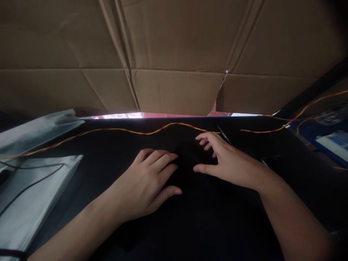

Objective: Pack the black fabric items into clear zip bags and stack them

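My left hand [153, 181] rests palm down over the black surface [185, 224], fingers loosely bent, thumb apart, holding nothing. To its right, my right hand [223, 156] is open, with a gap between thumb and fingers and nothing visible in it. Behind both hands a twisted red and yellow wire [122, 129] stretches across the surface and passes close to my right fingertips. Just past my right hand shows the pale edge of a thin dark flat object [224, 134], partly hidden by the hand; its kind is unclear.
Brown cardboard [176, 43] stands along the far edge. Whitish plastic bags [51, 188] lie at left, with a thin black cable [35, 185] over them. At right, another length of red and yellow wire [272, 130] leads toward a blue tray-like area [310, 132] with a white box [334, 143].
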